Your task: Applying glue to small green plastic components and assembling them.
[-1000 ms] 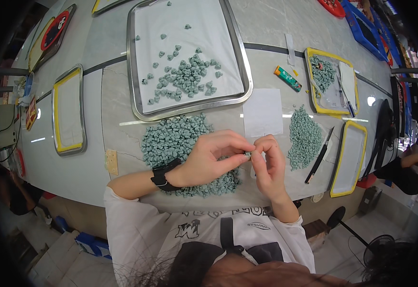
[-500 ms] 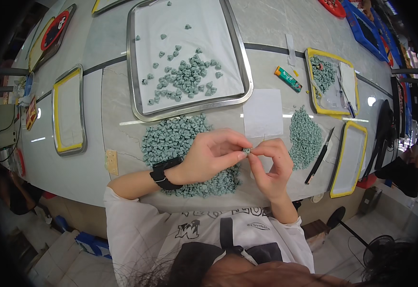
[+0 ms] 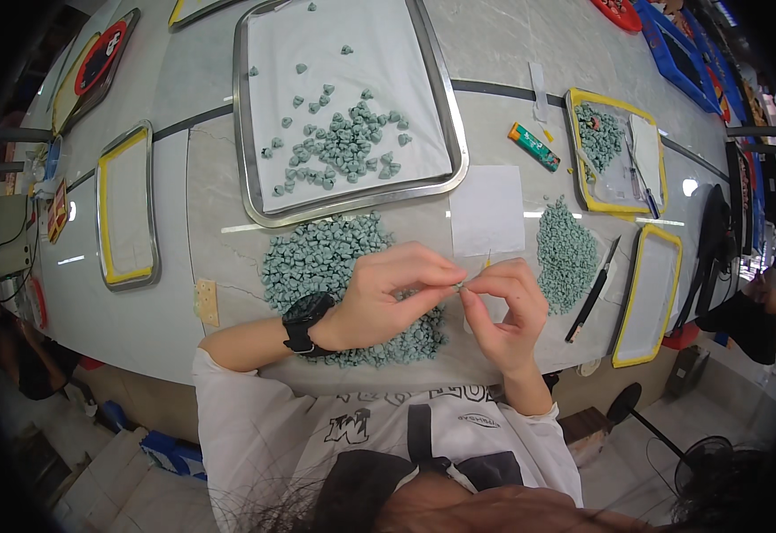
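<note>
At the near side of the table, my left hand (image 3: 379,298) and my right hand (image 3: 508,311) meet fingertip to fingertip. Both are closed in a pinch around a tiny grey-green piece (image 3: 460,287), mostly covered by the fingers. Just past my right index finger shows a thin pointed tool with a yellowish part (image 3: 487,261); whether that hand holds it is unclear. Under and beside my left hand spreads a heap of grey-green pieces (image 3: 317,258). A second heap of smaller grey-green bits (image 3: 566,258) lies right of my right hand.
A large metal tray (image 3: 352,208) lined with white holds scattered chunky pieces. White paper (image 3: 487,213) lies beyond my hands. To the right are a craft knife (image 3: 594,298), a green-orange box (image 3: 534,147) and yellow-edged trays (image 3: 617,210). Another yellow-edged tray (image 3: 104,213) stands left.
The fingertips have closed further over the small piece, so less of it shows. My left wrist has turned slightly, and the yellowish part of the thin tool is now visible.
</note>
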### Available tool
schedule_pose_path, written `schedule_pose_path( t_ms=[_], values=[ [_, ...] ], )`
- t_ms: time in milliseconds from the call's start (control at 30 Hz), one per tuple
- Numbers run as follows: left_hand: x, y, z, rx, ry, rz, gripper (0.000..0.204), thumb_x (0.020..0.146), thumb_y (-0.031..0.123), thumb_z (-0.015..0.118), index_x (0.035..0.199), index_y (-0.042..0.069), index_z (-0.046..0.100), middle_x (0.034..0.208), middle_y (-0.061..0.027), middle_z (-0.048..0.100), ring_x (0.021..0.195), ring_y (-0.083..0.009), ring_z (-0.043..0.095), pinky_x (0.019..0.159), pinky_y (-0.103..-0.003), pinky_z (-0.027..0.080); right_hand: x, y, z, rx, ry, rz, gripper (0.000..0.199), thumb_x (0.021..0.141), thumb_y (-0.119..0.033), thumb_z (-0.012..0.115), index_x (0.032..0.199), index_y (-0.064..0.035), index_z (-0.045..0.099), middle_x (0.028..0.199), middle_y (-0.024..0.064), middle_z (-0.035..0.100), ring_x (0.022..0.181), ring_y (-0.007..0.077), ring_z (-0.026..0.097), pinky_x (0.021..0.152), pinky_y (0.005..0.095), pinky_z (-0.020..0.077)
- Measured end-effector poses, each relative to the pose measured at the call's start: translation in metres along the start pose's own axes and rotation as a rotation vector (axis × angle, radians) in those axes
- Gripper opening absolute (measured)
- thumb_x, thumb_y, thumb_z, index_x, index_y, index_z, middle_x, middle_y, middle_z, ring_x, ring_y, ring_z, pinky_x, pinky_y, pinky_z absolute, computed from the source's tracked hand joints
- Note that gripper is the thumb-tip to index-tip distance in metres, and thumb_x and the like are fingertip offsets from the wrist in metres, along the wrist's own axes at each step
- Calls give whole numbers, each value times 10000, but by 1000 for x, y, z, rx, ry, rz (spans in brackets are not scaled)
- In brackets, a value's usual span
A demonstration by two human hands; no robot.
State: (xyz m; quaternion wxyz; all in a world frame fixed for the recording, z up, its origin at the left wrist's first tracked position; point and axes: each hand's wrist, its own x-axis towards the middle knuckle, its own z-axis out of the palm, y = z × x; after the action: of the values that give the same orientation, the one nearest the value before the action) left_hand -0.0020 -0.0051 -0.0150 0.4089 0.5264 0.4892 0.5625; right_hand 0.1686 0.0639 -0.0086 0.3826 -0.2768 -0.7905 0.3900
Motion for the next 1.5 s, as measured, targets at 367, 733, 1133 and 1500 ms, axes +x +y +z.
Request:
schedule_pose_path(
  t_ms=[367,733,1133,1500],
  values=[
    [-2,0,-3,-139,-6,-120,196,731,-98,694,895,9,697,891,-76,653,761,-127,619,655,-236,486,1,-7,-5,-50,-43,-8,167,656,71,697,802,7,647,763,81,599,687,183,559,620,268,430],
    [3,12,-7,-41,-66,68,242,746,-84,689,962,26,694,887,-67,651,769,-146,614,644,-241,475,1,-13,-7,1,14,27,212,628,40,728,817,-35,669,759,63,616,673,194,559,603,293,417],
    [2,7,-7,-35,-67,34,243,758,-90,669,975,17,691,890,-70,645,768,-139,615,638,-236,481,-4,-13,-6,-80,-18,9,182,686,68,703,853,11,659,815,97,616,729,194,591,665,278,466],
    [-1,7,-4,-160,-50,-131,232,777,-110,633,990,-24,661,962,-103,618,857,-134,626,717,-229,533,-4,-10,3,86,7,131,166,693,69,704,840,6,660,808,92,631,702,186,594,617,272,466]
  ],
)
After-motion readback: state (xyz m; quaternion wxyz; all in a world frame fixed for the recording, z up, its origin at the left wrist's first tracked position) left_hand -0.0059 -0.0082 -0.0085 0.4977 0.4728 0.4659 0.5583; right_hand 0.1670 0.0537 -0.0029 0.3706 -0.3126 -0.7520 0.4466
